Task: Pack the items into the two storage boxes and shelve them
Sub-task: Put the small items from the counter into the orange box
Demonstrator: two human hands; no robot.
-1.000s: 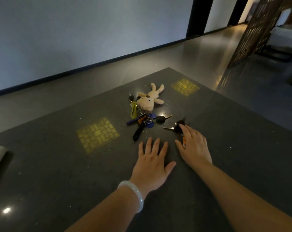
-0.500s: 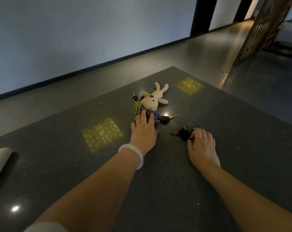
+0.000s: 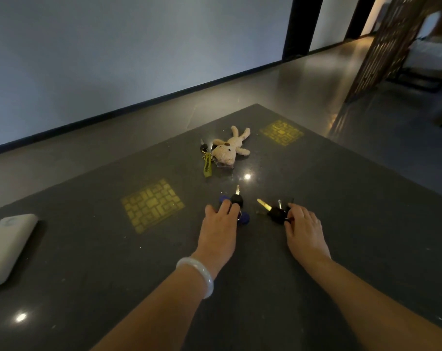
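On the dark stone table [image 3: 316, 262] my left hand [image 3: 218, 230] lies palm down over a bunch of keys with blue tags [image 3: 236, 200], fingers curled on it. To its right my right hand [image 3: 303, 229] pinches a black-headed key bunch [image 3: 275, 212] at its near end. Farther back lies a beige plush bunny keychain [image 3: 228, 150], with a yellow strap tag [image 3: 207, 167] and a small key beside it. No storage box is in view.
A pale rounded pouch or case [image 3: 8, 245] rests at the table's left edge. Two yellow patterned squares [image 3: 152, 203] [image 3: 281, 133] are set in the tabletop. The table's far corner ends near the bunny. A wooden lattice screen [image 3: 384, 44] stands on the floor at right.
My left hand has pulled the blue-tagged keys toward me, away from the bunny and yellow strap. My right hand has stayed on the black key bunch.
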